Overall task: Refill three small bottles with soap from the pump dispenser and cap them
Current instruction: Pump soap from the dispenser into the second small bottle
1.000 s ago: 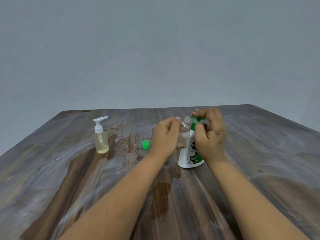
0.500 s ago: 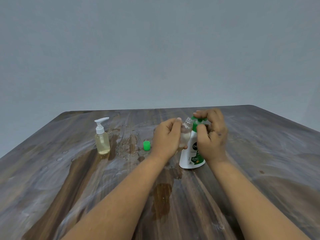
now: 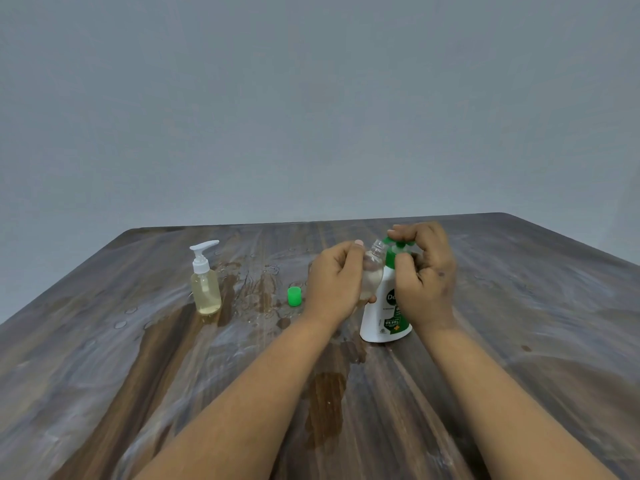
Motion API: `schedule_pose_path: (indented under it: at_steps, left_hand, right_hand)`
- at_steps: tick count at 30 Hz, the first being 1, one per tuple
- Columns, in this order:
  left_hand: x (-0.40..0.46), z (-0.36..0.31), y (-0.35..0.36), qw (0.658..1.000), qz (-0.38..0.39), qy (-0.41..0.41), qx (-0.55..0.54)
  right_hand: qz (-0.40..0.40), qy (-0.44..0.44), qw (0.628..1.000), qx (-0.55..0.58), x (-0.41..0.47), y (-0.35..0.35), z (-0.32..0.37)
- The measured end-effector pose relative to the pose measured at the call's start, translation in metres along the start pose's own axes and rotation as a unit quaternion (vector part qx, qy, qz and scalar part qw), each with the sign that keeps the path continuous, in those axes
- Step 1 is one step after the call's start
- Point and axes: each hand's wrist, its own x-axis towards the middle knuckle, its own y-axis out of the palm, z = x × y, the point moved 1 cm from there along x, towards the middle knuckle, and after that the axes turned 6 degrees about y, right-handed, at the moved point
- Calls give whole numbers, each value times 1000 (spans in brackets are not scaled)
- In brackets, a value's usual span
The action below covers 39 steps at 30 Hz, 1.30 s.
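- One small clear bottle (image 3: 373,271) sits in the left hand (image 3: 334,284), fingers curled round its body, tilted so the open neck leans right toward the green nozzle of the pump dispenser (image 3: 386,315).
- Neck and nozzle look very close, but whether they touch is hard to tell; no soap stream is visible.
- The dispenser, white with a green label, stands upright on the table (image 3: 104,375), right of centre, its lower half showing between the two wrists.
- The right hand (image 3: 424,275) wraps the dispenser's top: fingers curl over the green pump head, thumb against the collar below it, and the hand hides most of the pump.
- The left hand covers most of the small bottle too, so its fill level is unclear.
- A lone green cap (image 3: 294,296) stands on the table just left of the left hand, apart from it.
- Further left, well apart, a clear bottle with a white pump (image 3: 205,282) stands upright, holding pale yellowish liquid.
- Wet patches and scattered droplets (image 3: 131,310) mark the wood around that bottle, the cap and below the hands.
- A plain grey wall (image 3: 311,98) fills everything beyond the far table edge.
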Motion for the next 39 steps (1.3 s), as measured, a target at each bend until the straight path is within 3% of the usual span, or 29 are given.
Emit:
schedule_pose_path:
  at_steps: [39]
  left_hand:
    - [1,2,0,1000,-3,-13,-13]
  right_hand:
    - [1,7,1000,6,-2,1,1]
